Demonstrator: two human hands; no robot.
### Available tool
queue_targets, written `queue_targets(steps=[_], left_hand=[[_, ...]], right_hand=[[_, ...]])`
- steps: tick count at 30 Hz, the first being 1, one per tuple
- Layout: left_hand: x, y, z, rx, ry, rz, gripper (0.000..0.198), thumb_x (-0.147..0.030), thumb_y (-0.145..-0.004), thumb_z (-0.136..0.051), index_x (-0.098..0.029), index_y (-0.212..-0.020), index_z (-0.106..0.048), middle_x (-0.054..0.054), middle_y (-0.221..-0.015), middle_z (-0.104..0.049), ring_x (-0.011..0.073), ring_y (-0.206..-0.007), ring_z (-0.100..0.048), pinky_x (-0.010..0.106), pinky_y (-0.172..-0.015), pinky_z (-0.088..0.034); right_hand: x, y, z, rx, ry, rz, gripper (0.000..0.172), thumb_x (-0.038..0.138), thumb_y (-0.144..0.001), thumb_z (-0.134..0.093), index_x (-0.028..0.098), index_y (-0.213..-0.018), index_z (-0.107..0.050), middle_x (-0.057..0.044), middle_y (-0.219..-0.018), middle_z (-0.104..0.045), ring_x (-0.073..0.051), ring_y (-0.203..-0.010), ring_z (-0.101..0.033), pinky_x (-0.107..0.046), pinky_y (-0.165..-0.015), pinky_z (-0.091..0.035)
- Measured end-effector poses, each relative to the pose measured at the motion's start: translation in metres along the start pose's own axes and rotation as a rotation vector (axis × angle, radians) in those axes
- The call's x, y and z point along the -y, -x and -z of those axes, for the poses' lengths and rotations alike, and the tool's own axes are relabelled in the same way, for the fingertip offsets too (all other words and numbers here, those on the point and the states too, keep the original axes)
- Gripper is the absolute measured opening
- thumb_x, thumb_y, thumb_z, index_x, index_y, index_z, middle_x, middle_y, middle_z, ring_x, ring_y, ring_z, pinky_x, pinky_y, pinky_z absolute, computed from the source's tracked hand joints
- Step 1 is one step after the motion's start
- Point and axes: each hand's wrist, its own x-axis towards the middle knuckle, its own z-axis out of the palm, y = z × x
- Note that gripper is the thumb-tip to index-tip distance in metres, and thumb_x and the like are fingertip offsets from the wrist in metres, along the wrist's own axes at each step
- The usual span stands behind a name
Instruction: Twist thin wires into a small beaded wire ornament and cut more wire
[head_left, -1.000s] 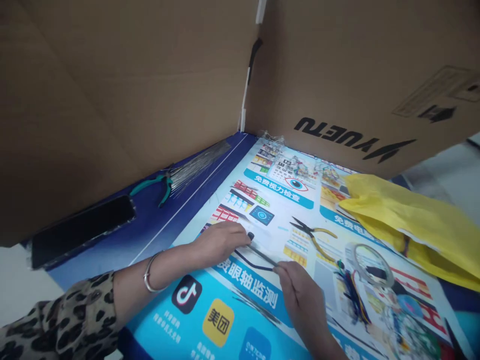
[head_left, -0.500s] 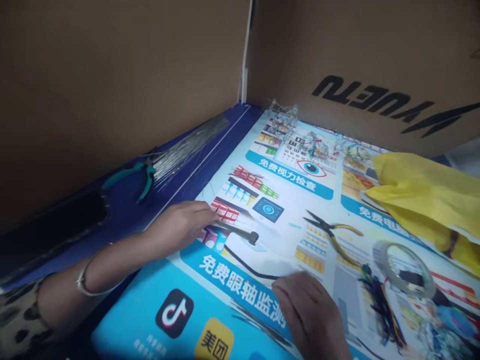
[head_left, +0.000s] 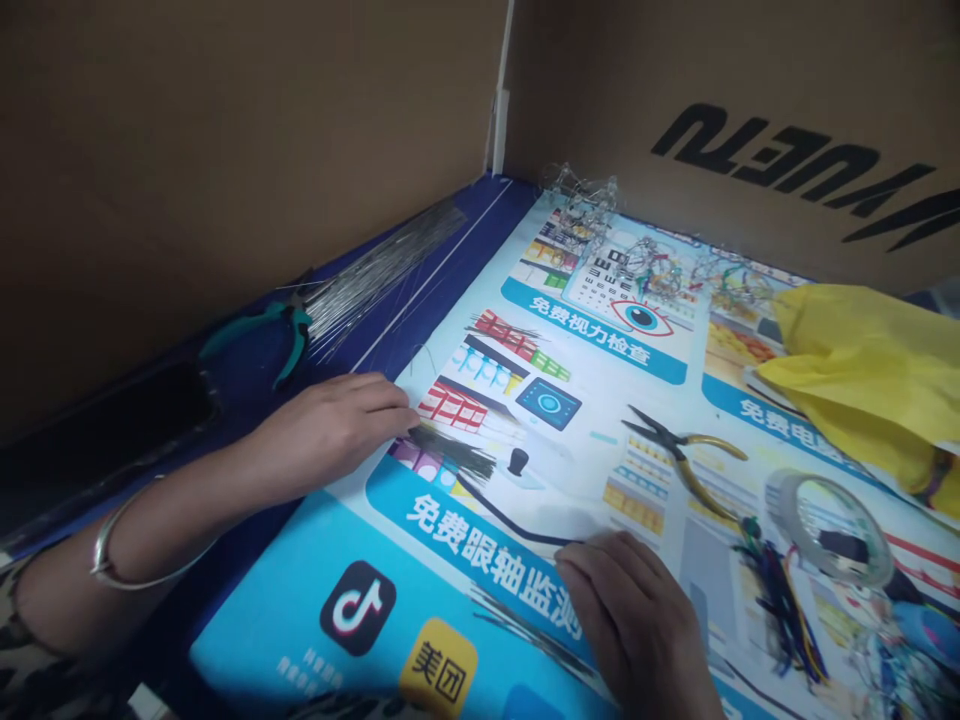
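My left hand [head_left: 349, 425] lies at the left edge of a printed sheet, its fingertips pressed together over one end of a bundle of thin dark wires [head_left: 455, 452]. The wires' other ends fan out on the sheet toward the right. Nearer to me, my right hand [head_left: 637, 620] rests on the sheet with its fingers curled, and whatever may be inside them is hidden. Beside it, to its left, lie several thin loose wires [head_left: 525, 635]. Yellow-handled pliers [head_left: 684, 455] lie with their jaws parted beyond my right hand.
Teal-handled pliers [head_left: 292, 345] and a long bundle of straight wires [head_left: 386, 270] lie along the left cardboard wall [head_left: 247, 130]. At right are a clear tape roll [head_left: 870, 520], dark coloured strands [head_left: 784, 600] and yellow material [head_left: 870, 360]. Tangled wire pieces [head_left: 585, 205] sit at the back.
My left hand has drawn slightly left and the wire bundle under its fingertips looks more fanned out. My right hand stays curled in nearly the same place. The view has shifted a little.
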Motion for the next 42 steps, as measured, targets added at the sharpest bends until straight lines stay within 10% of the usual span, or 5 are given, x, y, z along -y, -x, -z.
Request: queue_targets(steps=[31,42], left_hand=[[-0.017,-0.017,-0.025,-0.095,0.150,-0.071,0.020,-0.023,-0.088,-0.046,-0.017,-0.096,-0.062,0.006,-0.092,-0.064,0.0181,-0.088,-0.054,0.032,-0.081,-0.044],[-0.039,-0.040,-0.033,-0.093,0.396,-0.164,0.014,-0.019,-0.087,-0.048,-0.017,-0.084,-0.062,0.003,-0.082,-0.064,0.0140,-0.081,-0.057,0.027,-0.075,-0.045]], right_hand=[[0.000,-0.001,0.004,-0.069,-0.200,-0.245,0.017,0.025,-0.088,-0.050,0.020,-0.079,-0.063,-0.001,-0.075,-0.065,-0.014,-0.072,-0.058,-0.025,-0.067,-0.043],[0.000,-0.017,-0.012,-0.063,-0.066,-0.047,0.021,0.025,-0.090,-0.048,0.019,-0.084,-0.067,-0.004,-0.080,-0.068,-0.016,-0.076,-0.059,-0.027,-0.070,-0.045]])
